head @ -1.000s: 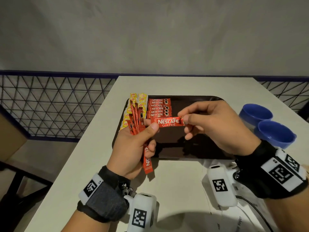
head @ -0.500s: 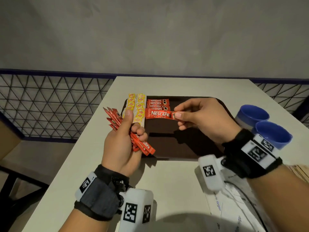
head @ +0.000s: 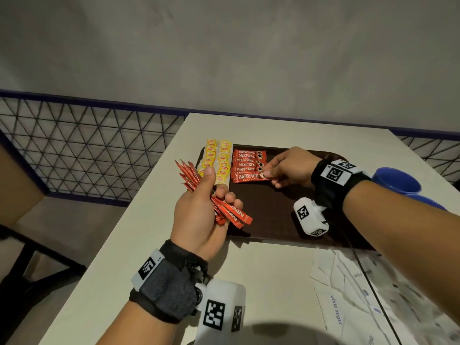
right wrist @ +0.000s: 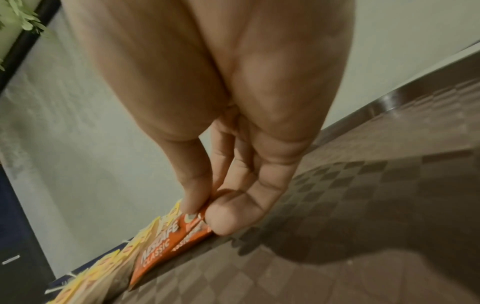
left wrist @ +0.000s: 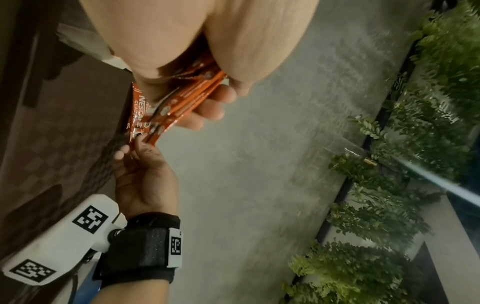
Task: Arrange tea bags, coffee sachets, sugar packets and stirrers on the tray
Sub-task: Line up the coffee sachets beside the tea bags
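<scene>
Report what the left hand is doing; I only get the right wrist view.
Observer: The left hand grips a fanned bundle of coffee sachets by the left edge of the tray.
Operator: Locate the sugar.
Observer: White sugar packets lie on the table, on the near side of the tray.
Operator: Name anything to the right of the tray.
Observer: Two blue cups stand there on the table.

the right forearm hides most of the blue cups [head: 395, 179].
</scene>
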`<action>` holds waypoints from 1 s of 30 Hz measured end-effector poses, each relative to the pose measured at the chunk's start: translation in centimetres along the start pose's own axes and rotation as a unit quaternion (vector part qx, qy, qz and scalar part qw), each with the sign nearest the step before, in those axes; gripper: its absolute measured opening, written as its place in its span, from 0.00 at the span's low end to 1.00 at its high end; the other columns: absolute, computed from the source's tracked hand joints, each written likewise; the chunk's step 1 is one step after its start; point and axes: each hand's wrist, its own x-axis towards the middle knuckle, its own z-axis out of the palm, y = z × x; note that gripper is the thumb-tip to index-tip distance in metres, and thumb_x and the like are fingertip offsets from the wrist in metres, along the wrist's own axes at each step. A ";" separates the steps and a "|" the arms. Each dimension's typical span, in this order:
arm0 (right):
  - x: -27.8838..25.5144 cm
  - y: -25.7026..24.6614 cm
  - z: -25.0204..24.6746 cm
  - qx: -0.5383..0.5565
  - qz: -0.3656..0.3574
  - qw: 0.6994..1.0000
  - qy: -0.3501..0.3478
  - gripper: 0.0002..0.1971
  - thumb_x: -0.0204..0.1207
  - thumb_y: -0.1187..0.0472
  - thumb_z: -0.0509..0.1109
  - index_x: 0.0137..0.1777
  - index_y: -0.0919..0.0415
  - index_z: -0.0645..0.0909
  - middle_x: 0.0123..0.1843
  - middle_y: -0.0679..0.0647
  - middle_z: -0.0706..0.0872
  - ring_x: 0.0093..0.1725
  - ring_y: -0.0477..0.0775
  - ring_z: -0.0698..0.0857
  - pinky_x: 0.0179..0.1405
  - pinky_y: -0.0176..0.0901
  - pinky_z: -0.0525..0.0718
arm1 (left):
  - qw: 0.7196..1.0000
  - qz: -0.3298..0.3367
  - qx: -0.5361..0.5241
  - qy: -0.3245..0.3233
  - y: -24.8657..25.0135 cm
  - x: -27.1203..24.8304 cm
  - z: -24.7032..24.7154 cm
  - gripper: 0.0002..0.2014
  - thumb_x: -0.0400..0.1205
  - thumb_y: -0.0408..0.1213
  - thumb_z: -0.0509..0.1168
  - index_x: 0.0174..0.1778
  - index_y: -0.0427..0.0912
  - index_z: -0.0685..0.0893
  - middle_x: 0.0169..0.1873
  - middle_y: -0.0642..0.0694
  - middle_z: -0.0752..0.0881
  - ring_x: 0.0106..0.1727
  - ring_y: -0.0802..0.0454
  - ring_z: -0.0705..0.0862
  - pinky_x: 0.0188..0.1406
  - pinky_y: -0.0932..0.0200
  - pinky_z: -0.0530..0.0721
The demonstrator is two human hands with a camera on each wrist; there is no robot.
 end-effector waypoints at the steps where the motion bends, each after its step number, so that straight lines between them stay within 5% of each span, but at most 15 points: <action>1: 0.2 0.2 0.1 0.003 0.002 1.000 -0.001 0.05 0.78 0.75 0.77 0.51 0.70 0.90 0.44 0.63 0.92 0.34 0.52 0.88 0.37 0.44 0.92 | 1.000 -0.001 0.003 -0.001 0.0 0.0 0.0 0.14 0.90 0.46 0.65 0.61 0.38 0.82 0.27 0.48 0.73 0.25 0.54 0.75 0.32 0.55 0.81; 11: 0.6 -0.3 0.9 -0.041 -0.005 0.999 -0.003 0.03 0.77 0.73 0.79 0.50 0.69 0.91 0.42 0.61 0.92 0.35 0.53 0.89 0.33 0.40 0.92 | 1.000 0.005 0.014 -0.016 -0.3 0.1 -0.2 0.14 0.88 0.46 0.67 0.60 0.38 0.80 0.28 0.48 0.73 0.26 0.53 0.74 0.28 0.55 0.80; 18: 0.7 -0.5 1.2 -0.073 0.001 0.997 0.016 0.04 0.77 0.70 0.80 0.50 0.68 0.92 0.48 0.63 0.94 0.41 0.55 0.92 0.32 0.40 0.91 | 1.000 0.007 0.011 -0.016 -0.4 0.0 -0.2 0.23 0.88 0.46 0.67 0.74 0.34 0.79 0.28 0.48 0.72 0.26 0.54 0.74 0.30 0.55 0.80; 26: 0.7 -0.4 1.4 -0.070 0.001 0.997 0.030 0.05 0.76 0.71 0.81 0.50 0.68 0.90 0.48 0.64 0.94 0.41 0.55 0.93 0.29 0.38 0.89 | 1.000 0.001 0.017 -0.022 -0.3 -0.2 0.0 0.12 0.88 0.46 0.68 0.55 0.40 0.79 0.28 0.48 0.72 0.26 0.54 0.73 0.30 0.55 0.80; 30: 0.8 -0.4 1.3 -0.069 0.004 0.997 0.030 0.06 0.75 0.71 0.82 0.51 0.68 0.90 0.48 0.64 0.94 0.42 0.56 0.93 0.31 0.41 0.91 | 1.000 0.003 0.016 -0.024 -0.3 -0.1 0.0 0.13 0.87 0.46 0.68 0.57 0.39 0.77 0.28 0.48 0.71 0.26 0.54 0.73 0.30 0.56 0.79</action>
